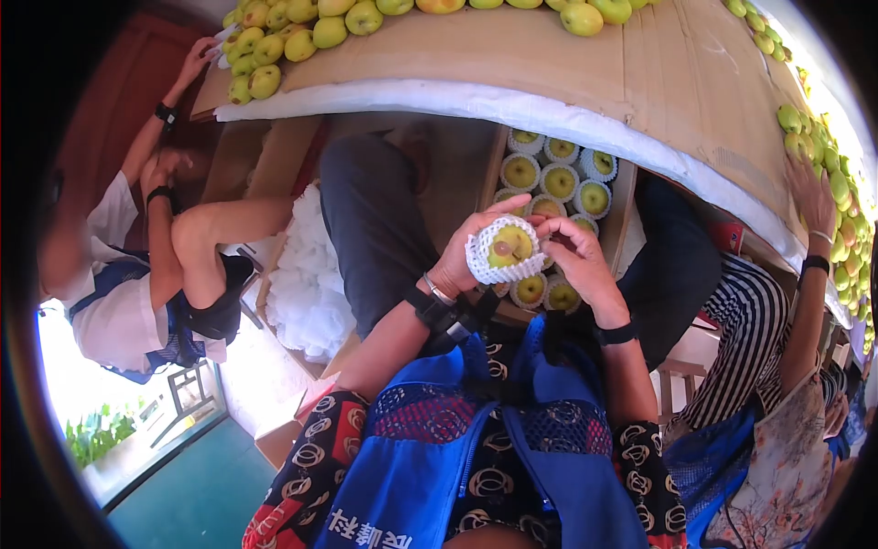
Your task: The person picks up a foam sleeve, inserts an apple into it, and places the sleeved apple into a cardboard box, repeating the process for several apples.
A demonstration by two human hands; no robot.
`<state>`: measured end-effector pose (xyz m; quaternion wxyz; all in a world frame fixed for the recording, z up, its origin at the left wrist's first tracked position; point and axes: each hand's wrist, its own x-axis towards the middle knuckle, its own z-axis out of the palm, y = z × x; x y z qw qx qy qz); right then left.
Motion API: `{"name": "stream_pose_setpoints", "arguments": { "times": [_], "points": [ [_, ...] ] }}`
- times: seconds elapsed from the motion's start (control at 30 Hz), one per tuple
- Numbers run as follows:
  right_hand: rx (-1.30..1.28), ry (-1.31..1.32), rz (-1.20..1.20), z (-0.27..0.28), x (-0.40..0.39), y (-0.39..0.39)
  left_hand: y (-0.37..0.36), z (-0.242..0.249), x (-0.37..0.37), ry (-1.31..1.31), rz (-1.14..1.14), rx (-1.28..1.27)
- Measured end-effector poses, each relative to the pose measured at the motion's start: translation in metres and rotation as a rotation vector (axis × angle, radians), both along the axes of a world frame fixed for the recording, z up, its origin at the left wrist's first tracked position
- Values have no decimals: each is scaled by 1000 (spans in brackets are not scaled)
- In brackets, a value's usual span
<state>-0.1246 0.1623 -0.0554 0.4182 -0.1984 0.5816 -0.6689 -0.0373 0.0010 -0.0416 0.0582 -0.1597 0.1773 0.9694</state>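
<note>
A yellow-green apple (510,245) in a white foam net rests in my left hand (465,247), whose fingers are wrapped round it. At its right side my right hand (582,261) has bent fingers at the net's edge, with thumb and fingertips close together. Below both hands stands an open box (624,197) between my knees. It holds rows of apples (558,181) in white foam nets, partly hidden by my hands.
Loose apples (331,32) lie along the far side of the cardboard-covered table (512,69). White foam nets (306,284) fill a box at the left. One person (128,229) sits at the left; another person's hand (811,194) touches apples at the right.
</note>
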Motion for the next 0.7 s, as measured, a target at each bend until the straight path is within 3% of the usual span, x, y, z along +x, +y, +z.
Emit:
{"name": "stream_pose_setpoints", "arguments": {
  "times": [0.13, 0.27, 0.43, 0.53, 0.6, 0.7],
  "points": [
    [13, -9, -60, -11, 7, -2, -6, -23, 2, 46, -2, -67],
    [-8, 279, -97, -18, 15, -1, -15, -45, 10, -156, -26, -7],
    [99, 468, -81, 1, 14, -2, -8, -33, 6, -431, 26, -191],
    [117, 482, 15, 6, 10, -7, -6, -39, 4, -477, 62, -231],
    [171, 736, -38, 8, 15, -15, -4, -40, 3, -459, 92, -269],
    [193, 789, -76, 2, 20, -24, -1, -44, 5, -432, 123, -355]
  ]
}}
